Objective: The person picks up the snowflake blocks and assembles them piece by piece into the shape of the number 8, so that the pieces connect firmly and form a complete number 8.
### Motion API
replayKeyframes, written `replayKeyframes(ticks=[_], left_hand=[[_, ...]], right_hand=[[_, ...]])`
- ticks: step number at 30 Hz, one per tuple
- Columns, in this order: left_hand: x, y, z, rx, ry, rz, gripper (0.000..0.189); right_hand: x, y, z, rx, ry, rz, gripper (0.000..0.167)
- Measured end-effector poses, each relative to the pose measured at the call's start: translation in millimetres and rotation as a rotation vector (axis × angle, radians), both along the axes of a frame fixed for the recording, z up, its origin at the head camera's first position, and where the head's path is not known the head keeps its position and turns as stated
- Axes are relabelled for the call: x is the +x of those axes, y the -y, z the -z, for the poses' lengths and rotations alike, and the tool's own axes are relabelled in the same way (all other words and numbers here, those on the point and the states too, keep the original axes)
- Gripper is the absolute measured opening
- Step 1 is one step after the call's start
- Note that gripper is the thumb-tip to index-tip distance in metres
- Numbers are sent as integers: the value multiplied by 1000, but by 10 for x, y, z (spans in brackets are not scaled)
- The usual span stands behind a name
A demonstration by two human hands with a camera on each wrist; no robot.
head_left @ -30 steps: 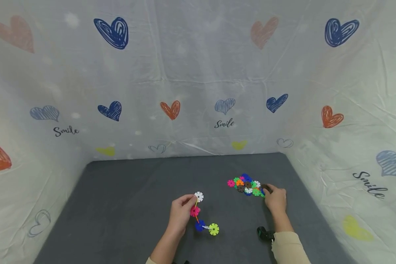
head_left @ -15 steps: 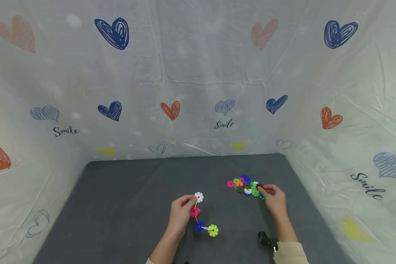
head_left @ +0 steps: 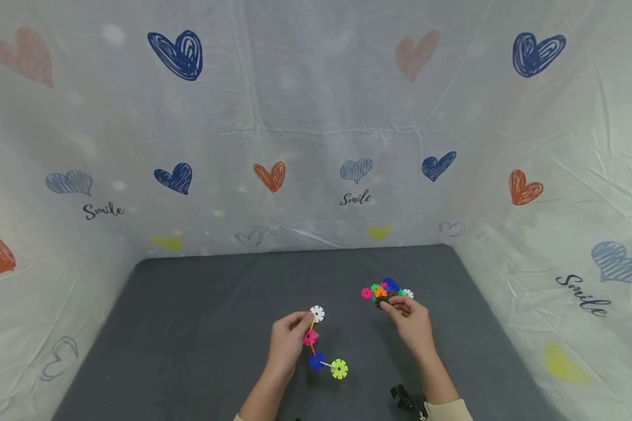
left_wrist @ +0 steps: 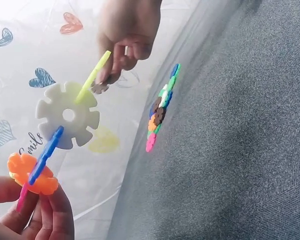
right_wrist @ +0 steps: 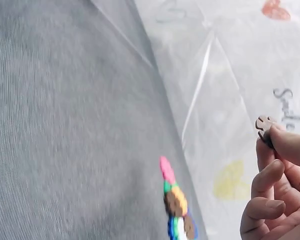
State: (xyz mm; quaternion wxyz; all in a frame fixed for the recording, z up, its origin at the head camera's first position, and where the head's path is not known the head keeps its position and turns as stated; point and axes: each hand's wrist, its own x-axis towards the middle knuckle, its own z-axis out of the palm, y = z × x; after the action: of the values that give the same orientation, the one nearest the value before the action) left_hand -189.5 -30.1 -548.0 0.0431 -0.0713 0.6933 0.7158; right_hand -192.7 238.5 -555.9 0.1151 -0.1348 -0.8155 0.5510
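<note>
In the head view my left hand (head_left: 289,342) pinches a chain of slotted snowflake discs near its far end. White (head_left: 318,314), pink (head_left: 309,338), blue (head_left: 316,362) and yellow-green (head_left: 339,369) discs face up along it, joined by others seen edge-on. An orange disc (left_wrist: 46,184) sits by the left fingers in the left wrist view. My right hand (head_left: 413,327) pinches a brown snowflake disc (right_wrist: 263,127) between thumb and index finger, apart from the chain. Behind that hand lies a pile of loose discs (head_left: 381,292), partly hidden by it.
The dark grey table (head_left: 205,327) runs back to a white cloth (head_left: 305,93) printed with hearts, which also encloses both sides. A black camera mount (head_left: 404,399) hangs beside the right wrist.
My right hand has picked up the brown disc at the pile's right edge and moved left with it, now in front of the pile. The left hand stays nearly still.
</note>
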Motion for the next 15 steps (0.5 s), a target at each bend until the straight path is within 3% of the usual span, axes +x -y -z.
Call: replayKeyframes(ticks=[8, 15], left_hand=[[21, 3, -11, -32, 0, 5, 31], [34, -10, 9, -35, -9, 10, 33]], right_hand=[[28, 241, -11, 27, -62, -72, 24], [56, 408, -5, -28, -114, -149, 13]])
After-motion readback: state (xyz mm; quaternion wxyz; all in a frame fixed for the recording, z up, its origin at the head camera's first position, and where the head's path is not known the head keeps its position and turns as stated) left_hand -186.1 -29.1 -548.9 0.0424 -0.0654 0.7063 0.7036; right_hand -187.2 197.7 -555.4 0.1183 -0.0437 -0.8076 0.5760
